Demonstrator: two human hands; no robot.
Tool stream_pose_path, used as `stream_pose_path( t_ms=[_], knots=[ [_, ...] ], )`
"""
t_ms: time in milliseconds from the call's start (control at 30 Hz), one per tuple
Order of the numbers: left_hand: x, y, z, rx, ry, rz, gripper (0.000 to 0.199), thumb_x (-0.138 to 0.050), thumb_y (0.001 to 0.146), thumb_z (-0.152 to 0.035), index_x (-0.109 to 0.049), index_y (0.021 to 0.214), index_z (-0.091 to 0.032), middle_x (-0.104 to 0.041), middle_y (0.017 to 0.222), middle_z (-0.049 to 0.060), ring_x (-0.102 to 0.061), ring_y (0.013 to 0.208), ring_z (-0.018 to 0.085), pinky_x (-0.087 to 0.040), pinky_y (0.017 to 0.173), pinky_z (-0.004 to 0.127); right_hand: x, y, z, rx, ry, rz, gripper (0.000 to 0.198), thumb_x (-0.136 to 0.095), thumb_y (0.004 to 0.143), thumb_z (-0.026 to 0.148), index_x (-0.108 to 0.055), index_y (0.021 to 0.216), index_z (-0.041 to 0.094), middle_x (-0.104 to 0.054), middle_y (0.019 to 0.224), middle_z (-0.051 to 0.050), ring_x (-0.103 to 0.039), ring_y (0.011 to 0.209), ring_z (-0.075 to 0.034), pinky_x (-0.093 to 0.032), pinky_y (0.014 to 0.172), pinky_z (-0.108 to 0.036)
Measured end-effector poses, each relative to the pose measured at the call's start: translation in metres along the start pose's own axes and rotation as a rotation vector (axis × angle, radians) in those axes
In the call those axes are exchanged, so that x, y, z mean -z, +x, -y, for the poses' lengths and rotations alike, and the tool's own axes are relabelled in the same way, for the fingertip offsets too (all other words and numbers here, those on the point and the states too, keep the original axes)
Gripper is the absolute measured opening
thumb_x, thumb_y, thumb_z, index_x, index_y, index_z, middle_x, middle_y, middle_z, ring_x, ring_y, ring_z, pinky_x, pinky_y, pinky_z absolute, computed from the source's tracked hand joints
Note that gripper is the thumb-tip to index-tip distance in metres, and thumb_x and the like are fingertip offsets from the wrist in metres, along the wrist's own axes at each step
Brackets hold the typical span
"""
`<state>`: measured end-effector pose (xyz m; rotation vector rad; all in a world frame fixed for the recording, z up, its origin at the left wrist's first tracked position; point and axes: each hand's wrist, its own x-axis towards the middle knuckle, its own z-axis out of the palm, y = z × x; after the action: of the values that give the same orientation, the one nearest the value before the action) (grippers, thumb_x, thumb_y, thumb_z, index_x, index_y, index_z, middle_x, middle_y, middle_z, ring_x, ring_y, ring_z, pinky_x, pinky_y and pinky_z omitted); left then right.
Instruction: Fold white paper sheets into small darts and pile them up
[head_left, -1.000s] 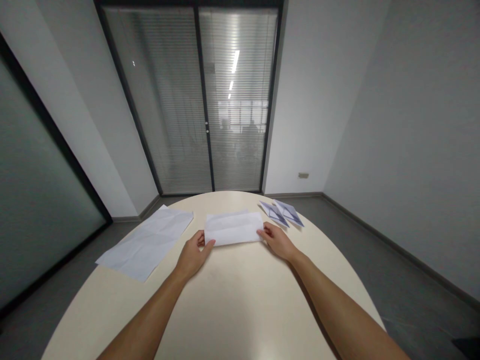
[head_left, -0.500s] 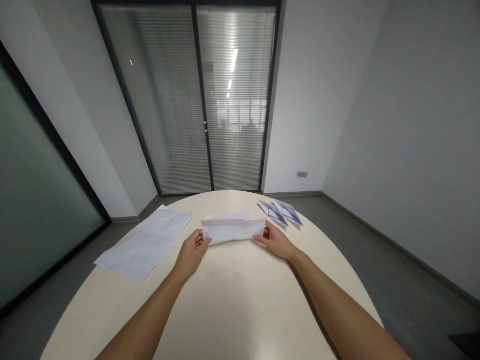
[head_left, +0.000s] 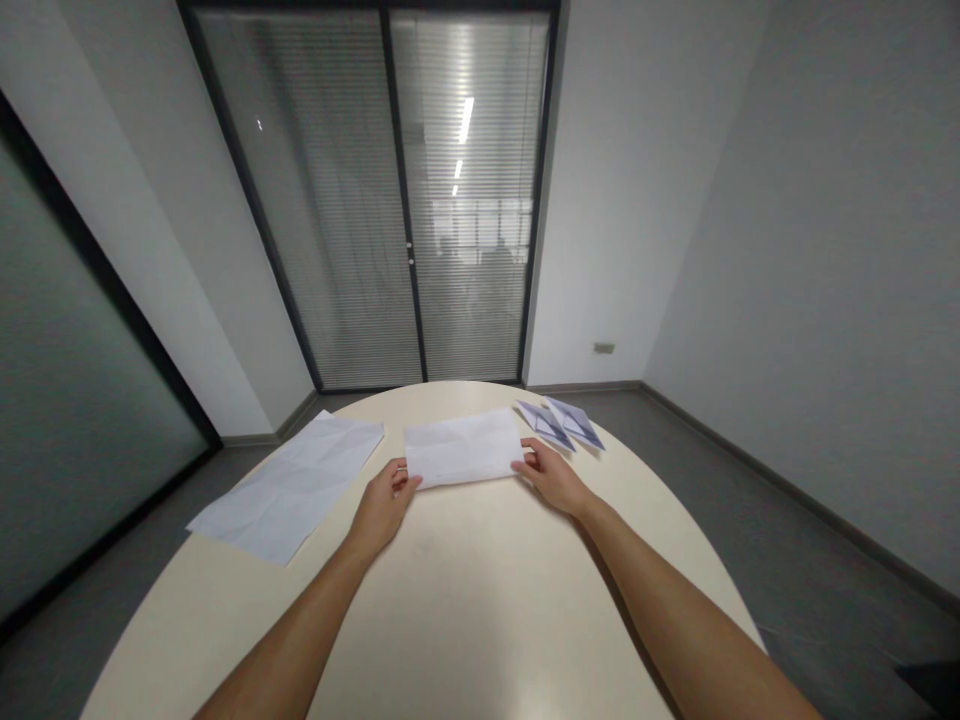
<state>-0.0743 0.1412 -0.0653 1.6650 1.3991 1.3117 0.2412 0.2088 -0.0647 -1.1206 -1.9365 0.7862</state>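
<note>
A white sheet of paper (head_left: 463,447), folded into a wide rectangle, lies at the middle of the table with its near edge slightly raised. My left hand (head_left: 384,502) pinches its near left corner, thumb on top and the other fingers curled beside it. At the near right corner, my right hand (head_left: 551,475) grips the paper between thumb and fingers. Two folded paper pieces (head_left: 551,426) with bluish shading rest just beyond my right hand. Larger creased white sheets (head_left: 296,485) lie flat to the left of my left hand.
The round cream table (head_left: 465,600) reaches from below my arms to its curved far edge. Beyond it stand glass panels with blinds (head_left: 472,300) in dark frames. White walls (head_left: 622,200) and grey floor (head_left: 720,480) surround it.
The paper's upper part, which stood up toward me as a narrow strip, now lies back flat as a taller rectangle. Both hands stay at its near corners.
</note>
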Motion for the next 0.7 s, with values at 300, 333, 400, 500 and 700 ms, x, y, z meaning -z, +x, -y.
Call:
stream_pose_path(
  t_ms=[300, 333, 400, 500, 700],
  knots=[
    [-0.001, 0.002, 0.007, 0.016, 0.086, -0.116, 0.049, -0.057, 0.085, -0.042, -0.048, 0.127, -0.018, -0.074, 0.093, 0.007, -0.072, 0.087, 0.022, -0.054, 0.078, 0.033, -0.004, 0.001, -0.001, -0.039, 0.020, -0.013, 0.046, -0.060, 0.087, 0.051, -0.054, 0.121, 0.020, -0.056, 0.069, 0.004, -0.049, 0.063, -0.015, -0.036, 0.060, -0.027],
    [-0.001, 0.002, 0.008, 0.014, 0.096, -0.124, 0.050, -0.057, 0.086, -0.042, -0.048, 0.129, -0.017, -0.074, 0.092, 0.007, -0.072, 0.085, 0.022, -0.054, 0.077, 0.033, -0.005, 0.001, 0.000, -0.040, 0.005, -0.016, 0.047, -0.060, 0.087, 0.050, -0.053, 0.122, 0.020, -0.056, 0.069, 0.004, -0.050, 0.063, -0.016, -0.037, 0.061, -0.027],
    [-0.001, 0.002, 0.011, 0.015, 0.117, -0.141, 0.052, -0.058, 0.086, -0.043, -0.047, 0.130, -0.017, -0.073, 0.089, 0.005, -0.071, 0.080, 0.021, -0.052, 0.073, 0.031, -0.005, 0.001, 0.001, -0.035, -0.025, -0.011, 0.046, -0.059, 0.088, 0.048, -0.053, 0.124, 0.019, -0.057, 0.070, 0.004, -0.052, 0.065, -0.016, -0.038, 0.062, -0.027],
    [0.000, 0.000, 0.011, 0.027, 0.158, -0.167, 0.052, -0.058, 0.086, -0.041, -0.048, 0.131, -0.018, -0.071, 0.085, 0.003, -0.068, 0.072, 0.019, -0.049, 0.067, 0.029, -0.006, 0.000, 0.004, -0.031, -0.052, -0.011, 0.045, -0.059, 0.089, 0.046, -0.053, 0.125, 0.019, -0.060, 0.073, 0.003, -0.055, 0.068, -0.017, -0.040, 0.066, -0.028],
    [0.000, -0.005, 0.000, 0.067, 0.401, -0.150, 0.051, -0.057, 0.088, -0.031, -0.044, 0.136, -0.021, -0.064, 0.074, -0.003, -0.065, 0.066, 0.017, -0.042, 0.063, 0.025, -0.007, 0.000, 0.006, -0.030, -0.078, -0.024, 0.043, -0.058, 0.090, 0.044, -0.055, 0.126, 0.020, -0.064, 0.075, 0.002, -0.058, 0.069, -0.018, -0.041, 0.067, -0.029]
  ],
)
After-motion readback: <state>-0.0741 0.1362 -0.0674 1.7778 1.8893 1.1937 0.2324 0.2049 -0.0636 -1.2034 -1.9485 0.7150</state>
